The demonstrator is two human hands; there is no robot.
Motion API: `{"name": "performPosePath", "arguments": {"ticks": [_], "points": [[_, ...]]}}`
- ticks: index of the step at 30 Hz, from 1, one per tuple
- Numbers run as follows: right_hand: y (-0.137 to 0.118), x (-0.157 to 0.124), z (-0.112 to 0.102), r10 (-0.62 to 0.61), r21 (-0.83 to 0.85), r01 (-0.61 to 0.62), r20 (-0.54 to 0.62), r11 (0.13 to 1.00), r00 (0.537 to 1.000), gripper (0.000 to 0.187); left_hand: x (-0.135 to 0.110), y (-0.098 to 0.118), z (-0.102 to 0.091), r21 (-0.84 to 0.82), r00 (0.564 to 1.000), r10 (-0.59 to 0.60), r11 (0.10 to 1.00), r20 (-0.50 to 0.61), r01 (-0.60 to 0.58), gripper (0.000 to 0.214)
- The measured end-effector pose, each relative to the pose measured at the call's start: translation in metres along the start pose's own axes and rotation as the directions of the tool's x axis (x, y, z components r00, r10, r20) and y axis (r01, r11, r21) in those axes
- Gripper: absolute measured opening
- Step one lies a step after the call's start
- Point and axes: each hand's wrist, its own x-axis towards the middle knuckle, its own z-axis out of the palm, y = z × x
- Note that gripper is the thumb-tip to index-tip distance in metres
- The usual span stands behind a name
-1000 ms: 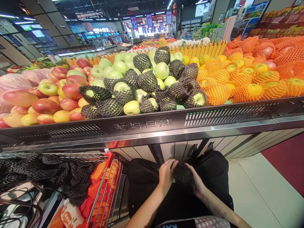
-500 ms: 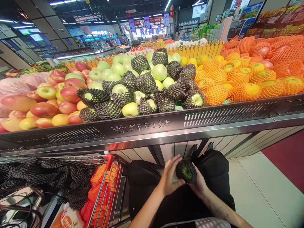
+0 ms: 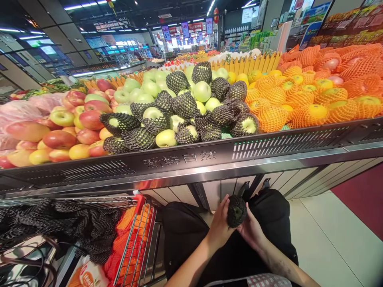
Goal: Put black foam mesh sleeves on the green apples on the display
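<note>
Above my lap I hold a green apple in a black foam net (image 3: 237, 212) between both hands. The netting covers nearly all of the fruit, with a little dark green showing through. My left hand (image 3: 220, 224) is closed around its left side. My right hand (image 3: 251, 226) grips it from the right and below. In front of me, the display holds bare green apples (image 3: 202, 91) and several others in black foam nets (image 3: 184, 105).
A black slotted crate edge (image 3: 185, 156) and a metal rail (image 3: 203, 172) run across in front. Red-yellow apples (image 3: 60, 138) lie left, orange-netted fruit (image 3: 317, 113) right. A wire cart (image 3: 136, 235) at lower left carries black netting (image 3: 60, 223) and orange netting (image 3: 122, 231).
The black net now covers more of the apple, where a green patch showed before. My left fingers have closed in against it, and both hands have shifted slightly right.
</note>
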Motion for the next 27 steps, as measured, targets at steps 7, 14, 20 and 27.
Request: {"name": "performPosePath", "arguments": {"ticks": [7, 14, 20, 27], "points": [[0.002, 0.005, -0.009, -0.046, 0.075, 0.047, -0.02, 0.996, 0.999, 0.028, -0.006, 0.005, 0.004, -0.41, 0.956, -0.272, 0.889, -0.107, 0.207, 0.08], [-0.002, 0.008, -0.01, -0.086, 0.133, 0.094, -0.061, 0.987, 0.994, 0.024, 0.006, 0.006, 0.008, -0.779, 0.785, -0.619, 0.475, 0.034, 0.409, 0.049], [0.001, 0.011, -0.011, -0.095, 0.17, 0.109, -0.089, 0.979, 0.991, 0.026, 0.01, 0.004, 0.003, -0.731, 0.767, -0.639, 0.492, 0.066, 0.473, 0.043], [0.002, 0.013, -0.014, -0.075, 0.128, 0.081, -0.055, 0.988, 0.996, 0.031, 0.009, -0.005, 0.003, -0.704, 0.765, -0.643, 0.535, 0.019, 0.467, 0.042]]}}
